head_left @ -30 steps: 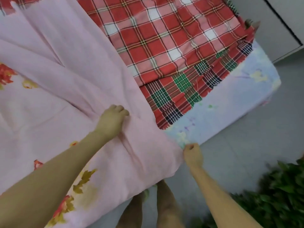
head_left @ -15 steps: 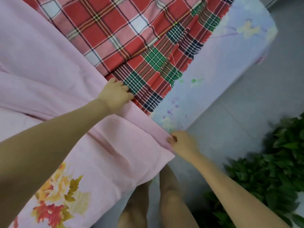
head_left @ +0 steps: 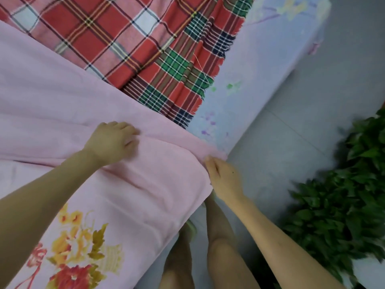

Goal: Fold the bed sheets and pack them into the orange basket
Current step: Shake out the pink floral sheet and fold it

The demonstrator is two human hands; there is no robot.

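A pink bed sheet [head_left: 62, 105] with a red and yellow flower print lies over the bed and fills the left side of the head view. My left hand [head_left: 113, 140] rests on top of it, fingers curled down onto a fold ridge. That ridge runs right to my right hand [head_left: 223, 176], which holds the sheet's edge at the side of the bed; its fingertips are hidden under the cloth. A red plaid sheet [head_left: 129, 40] with green checks lies beyond the pink one. No orange basket is in view.
The mattress [head_left: 260, 65] has a pale blue floral cover and ends at the right. Grey floor [head_left: 312, 113] lies beside it. A leafy green plant [head_left: 343, 195] stands close on the right. My bare legs [head_left: 218, 236] stand against the bed's side.
The view has dropped and moved closer to the bed. My right hand has moved in against the sheet's edge, and my left hand has slid along the fold toward it.
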